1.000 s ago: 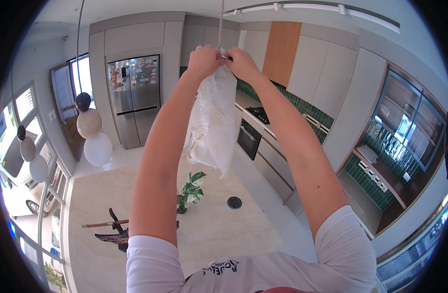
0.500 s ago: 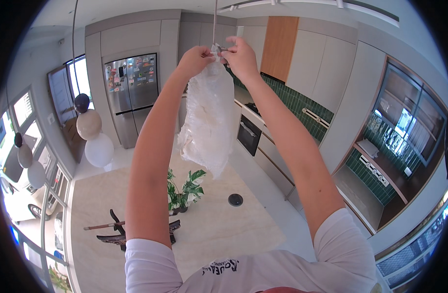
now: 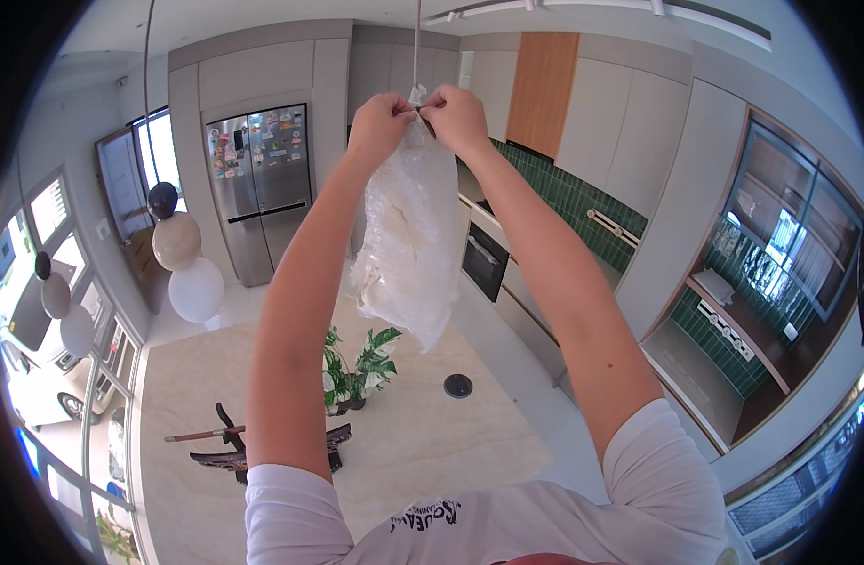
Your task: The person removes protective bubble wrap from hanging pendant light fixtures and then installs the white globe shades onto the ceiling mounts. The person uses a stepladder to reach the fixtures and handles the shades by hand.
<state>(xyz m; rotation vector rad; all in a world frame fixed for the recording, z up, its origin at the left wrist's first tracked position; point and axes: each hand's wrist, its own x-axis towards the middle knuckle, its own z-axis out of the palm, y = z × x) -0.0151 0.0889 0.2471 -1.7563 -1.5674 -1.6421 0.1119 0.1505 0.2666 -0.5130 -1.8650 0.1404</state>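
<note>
A long bundle of clear bubble wrap (image 3: pixel 408 226) hangs from a thin rod (image 3: pixel 417 47) that comes down from the ceiling. What it wraps looks pale and is mostly hidden. Both my arms reach up to its gathered top. On the left side of that neck, my left hand (image 3: pixel 379 122) pinches the wrap with thumb and fingertips. My right hand (image 3: pixel 456 117) is closed in a pinch on the other side, its fingertips almost meeting the left ones. Something small and dark shows between the fingertips, too small to name. A twisted tip of wrap sticks up above them.
Below is a beige stone table (image 3: pixel 432 443) with a potted plant (image 3: pixel 359 372), a dark carved stand (image 3: pixel 230 459) and a round black disc (image 3: pixel 457 385). Ball-shaped pendant lamps (image 3: pixel 177 240) hang at left. A steel fridge (image 3: pixel 260 188) and an oven (image 3: pixel 485 262) stand beyond.
My right hand's raised fingers have curled in, and it has come down slightly against the neck of the wrap. The left hand keeps its pinch. The bundle has turned a little.
</note>
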